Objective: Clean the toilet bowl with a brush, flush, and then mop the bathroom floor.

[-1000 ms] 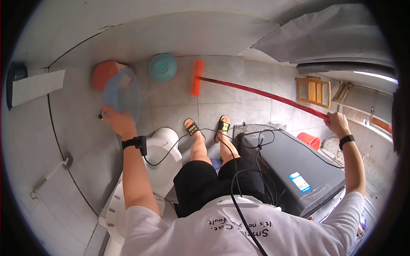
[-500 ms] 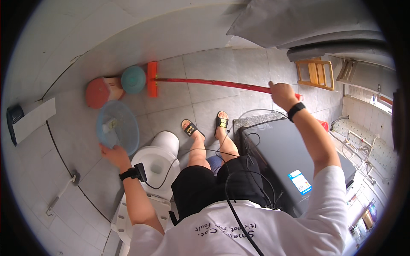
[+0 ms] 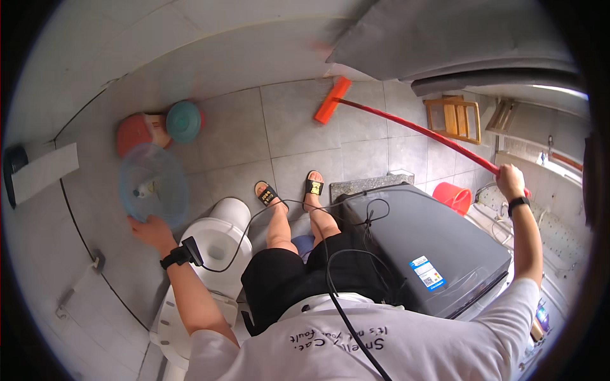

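Note:
My right hand (image 3: 510,182), out at the right, is closed around the end of a long red mop handle (image 3: 419,130). Its flat orange-red mop head (image 3: 332,100) is at the far wall, slanted; whether it touches the floor I cannot tell. At the left, my left hand (image 3: 152,233) grips the near rim of a translucent blue basin (image 3: 175,178). Something small, white and yellowish shows through or inside the basin, too blurred to name. Beyond the basin are a teal round tub (image 3: 184,120) and a pink-red bucket or bin (image 3: 133,133).
A white toilet (image 3: 216,244) stands at my left leg. By my right side is a large dark grey lidded appliance (image 3: 413,235), with cables across it and a red bucket (image 3: 452,197) behind. A wooden folding stool (image 3: 452,119) leans at the far right under a grey curtain (image 3: 457,38).
My right hand has drawn the mop to the right, so its head has left the teal tub's side and turned aslant. The left hand keeps the basin, slightly shifted left.

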{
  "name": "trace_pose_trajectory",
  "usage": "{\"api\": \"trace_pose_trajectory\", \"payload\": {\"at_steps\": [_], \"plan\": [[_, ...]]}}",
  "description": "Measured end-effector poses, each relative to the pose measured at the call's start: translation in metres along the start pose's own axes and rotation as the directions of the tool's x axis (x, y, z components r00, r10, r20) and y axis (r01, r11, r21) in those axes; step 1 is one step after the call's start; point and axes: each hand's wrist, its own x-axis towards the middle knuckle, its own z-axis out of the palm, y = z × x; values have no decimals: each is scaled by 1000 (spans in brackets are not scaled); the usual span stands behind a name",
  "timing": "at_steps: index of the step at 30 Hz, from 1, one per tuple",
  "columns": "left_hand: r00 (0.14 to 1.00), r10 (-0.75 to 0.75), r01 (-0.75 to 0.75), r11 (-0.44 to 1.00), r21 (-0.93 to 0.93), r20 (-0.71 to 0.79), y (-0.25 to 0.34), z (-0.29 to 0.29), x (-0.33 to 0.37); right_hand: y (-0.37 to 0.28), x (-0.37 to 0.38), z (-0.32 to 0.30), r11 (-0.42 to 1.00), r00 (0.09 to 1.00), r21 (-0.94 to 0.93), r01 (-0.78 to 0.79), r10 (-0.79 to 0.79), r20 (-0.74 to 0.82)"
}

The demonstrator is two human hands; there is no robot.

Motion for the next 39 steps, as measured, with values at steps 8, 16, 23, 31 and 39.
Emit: {"api": "trace_pose_trajectory", "payload": {"at_steps": [8,16,23,31,39], "plan": [[959,25,26,983,179,-281,-102,-33,41,-17,-18,-35,961,977,186,205,-213,26],[894,-423,336,850,-406,-145,-111,-129,32,-262,21,-108,764,751,249,595,-639,166],[753,-597,466,782,-415,-279,-167,-145,20,-533,12,-160,435,420,117,893,-898,130],[689,-703,573,675,-465,-173,-191,-135,10,-633,-7,-147,401,377,-198,894,-914,-150],[749,-658,485,624,-612,-78,-193,-123,10,-364,50,-143,774,790,-275,570,-609,-77]]}}
